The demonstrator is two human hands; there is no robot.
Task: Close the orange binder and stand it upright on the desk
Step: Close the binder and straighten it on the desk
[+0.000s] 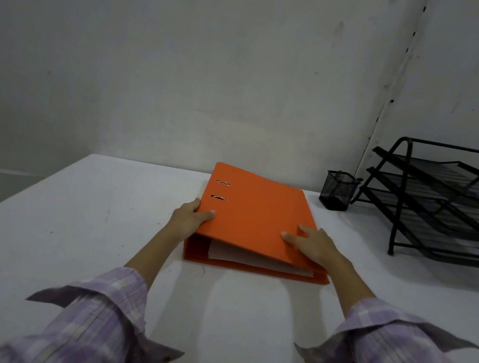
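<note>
While orange binder (257, 219) lies flat mid white desk (62, 246), left hand (191, 216) grips its spine edge, right hand (313, 244) spread flat on cover, black mesh cup (337, 190) and tray rack (450, 204) far right, grey wall (191, 46) behind.

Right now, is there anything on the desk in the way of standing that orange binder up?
Nothing visible. Both the left hand and right hand already touch the orange binder, and the desk around it is bare. The pen cup and black tray rack sit off right.
</note>
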